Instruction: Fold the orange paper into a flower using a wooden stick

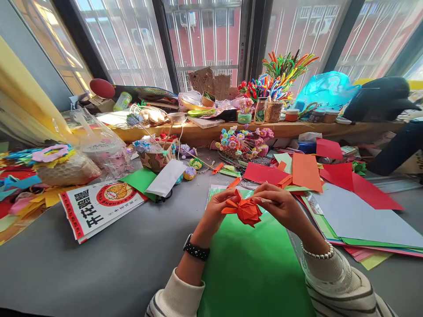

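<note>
1. Left hand (216,210) pinches the orange paper flower (244,209) from its left side.
2. Right hand (280,204) grips its right edge, fingers curled.
3. Flower's held above the green sheet (251,264).

A small orange paper flower (245,208), folded into crumpled, pointed petals, is held up between the left hand (216,210) and right hand (280,204), just above a green sheet (251,268) lying flat on the bench.

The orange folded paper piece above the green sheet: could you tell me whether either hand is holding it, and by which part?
Both: the left hand pinches the orange folded paper piece at its left edge, the right hand at its upper right.
</note>
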The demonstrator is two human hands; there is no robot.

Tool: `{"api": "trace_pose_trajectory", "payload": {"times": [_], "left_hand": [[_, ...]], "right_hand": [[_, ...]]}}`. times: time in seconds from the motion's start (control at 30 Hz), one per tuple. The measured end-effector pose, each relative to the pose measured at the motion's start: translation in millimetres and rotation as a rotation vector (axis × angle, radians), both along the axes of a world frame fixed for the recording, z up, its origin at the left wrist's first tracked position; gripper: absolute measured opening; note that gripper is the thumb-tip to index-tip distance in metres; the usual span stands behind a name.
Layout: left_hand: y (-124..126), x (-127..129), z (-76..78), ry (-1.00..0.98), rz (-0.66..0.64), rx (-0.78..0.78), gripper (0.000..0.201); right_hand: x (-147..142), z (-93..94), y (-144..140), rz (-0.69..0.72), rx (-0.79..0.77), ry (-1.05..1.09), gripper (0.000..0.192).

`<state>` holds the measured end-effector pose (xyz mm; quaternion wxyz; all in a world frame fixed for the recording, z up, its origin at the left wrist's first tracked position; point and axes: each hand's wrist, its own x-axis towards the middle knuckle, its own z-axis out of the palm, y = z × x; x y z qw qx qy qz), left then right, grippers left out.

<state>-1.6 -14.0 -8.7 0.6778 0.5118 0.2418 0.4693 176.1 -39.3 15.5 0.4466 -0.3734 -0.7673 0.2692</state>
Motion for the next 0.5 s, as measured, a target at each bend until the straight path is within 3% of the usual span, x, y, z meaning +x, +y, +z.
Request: {"api": "trace_pose_trajectory", "payload": {"times": [0.33, 0.5], "left_hand": [[1.8, 2.9, -2.8, -0.026, -0.153, -0.094, 0.015], [6.8, 5.0, -7.0, -0.017, -0.132, -0.132, 0.014]], "right_hand": [[-5.8, -7.7, 3.3, 0.035, 0.009, -0.026, 0.017], [-8.2, -9.9, 3.9, 0.044, -0.012, -0.022, 0.015]]}}
